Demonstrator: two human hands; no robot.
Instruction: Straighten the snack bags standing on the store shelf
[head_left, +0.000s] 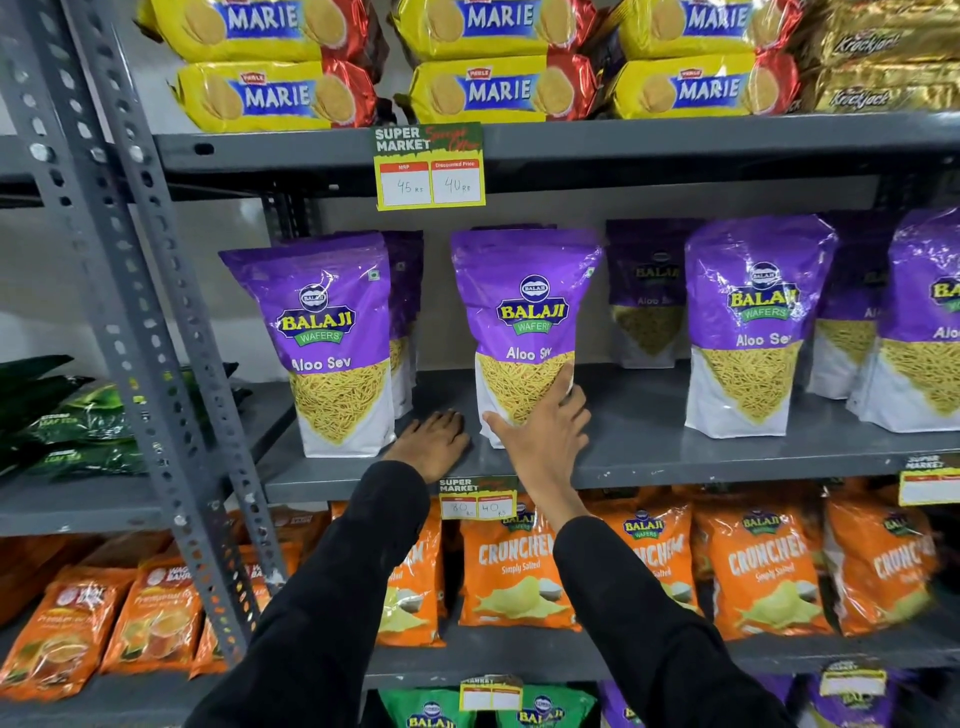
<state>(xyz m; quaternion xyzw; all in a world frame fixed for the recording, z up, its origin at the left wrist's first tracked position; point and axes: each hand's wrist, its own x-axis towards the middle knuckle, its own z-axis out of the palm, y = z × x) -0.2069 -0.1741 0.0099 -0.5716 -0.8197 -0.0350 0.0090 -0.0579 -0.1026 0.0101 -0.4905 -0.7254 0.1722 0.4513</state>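
Purple Aloo Sev snack bags stand in a row on the grey middle shelf (649, 457). My right hand (545, 431) grips the lower right corner of the middle bag (524, 312), which stands upright and leans slightly. My left hand (434, 441) lies flat on the shelf between that bag and the left bag (332, 338), fingers together, holding nothing. Another front bag (748, 332) stands to the right, and one more (924, 322) is at the frame edge. More purple bags stand behind them in shadow.
Yellow Marie biscuit packs (498, 88) fill the shelf above, with a price tag (430, 169) hanging from its edge. Orange Crunchex bags (519, 566) line the shelf below. A grey perforated upright (140, 291) stands at the left, with green bags (62, 415) beyond it.
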